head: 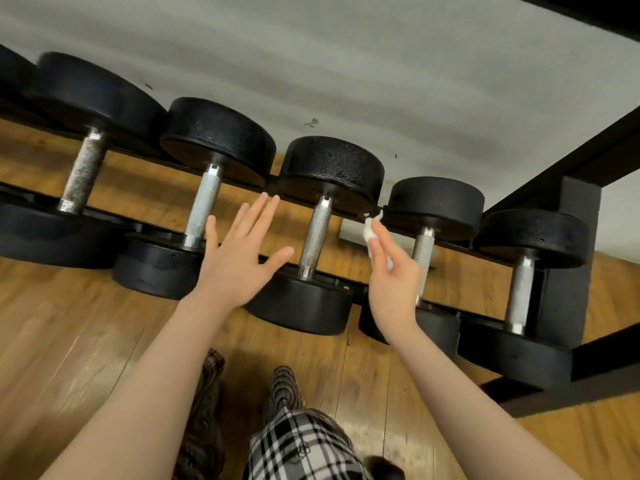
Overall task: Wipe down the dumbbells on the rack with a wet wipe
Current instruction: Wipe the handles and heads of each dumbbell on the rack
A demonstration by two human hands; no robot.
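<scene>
Several black dumbbells with knurled metal handles lie side by side on a low black rack. My left hand hovers flat with fingers spread, between the second dumbbell and the middle dumbbell, touching neither that I can see. My right hand pinches a small bunched white wet wipe in its fingertips, held in the air between the middle dumbbell and the fourth dumbbell. The hand covers the lower part of that fourth handle.
A grey wall rises right behind the rack. The rack's black frame post and beam stand at the right. Wooden floor lies below, with my plaid-trousered legs at the bottom centre.
</scene>
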